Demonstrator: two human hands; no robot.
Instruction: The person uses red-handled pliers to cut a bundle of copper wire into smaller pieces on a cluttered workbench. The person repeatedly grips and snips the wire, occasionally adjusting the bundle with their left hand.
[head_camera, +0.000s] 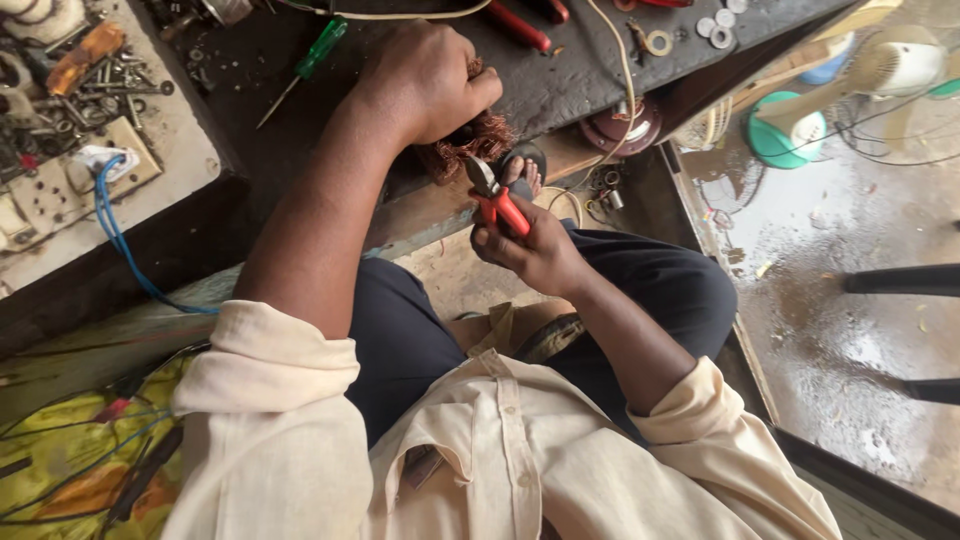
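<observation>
**A:** Top centre of the frame, the left hand (425, 80) is closed down over a bundle of copper wire (470, 145), fingers wrapped around it at the edge of the dark workbench (560, 85).

**B:** And just below it, the right hand (535, 250) is clamped round the red handles of the cutting pliers (495, 195). The metal nose points up and left, right against the lower fringe of the copper.

**A:** Can he be seen biting wire with the cutter tips?

**B:** Cannot tell; the tips are slightly parted, but the strands blur into them.

**A:** Fair. Upper left of centre, a green-handled screwdriver (310, 60) lies on the bench, near the left wrist but apart from it.

**B:** Far upper left, a pale tray (190, 150) full of screws and bits, with a blue cable (115, 235) trailing down from it.

**A:** Along the top edge, red-handled tools (520, 28) and a few washers (715, 28).

**B:** To the upper right, on the wet floor (830, 260), a small fan with a teal base (795, 130). The person sits in a cream shirt (500, 450), sleeves rolled, dark trousers under the hands.
</observation>
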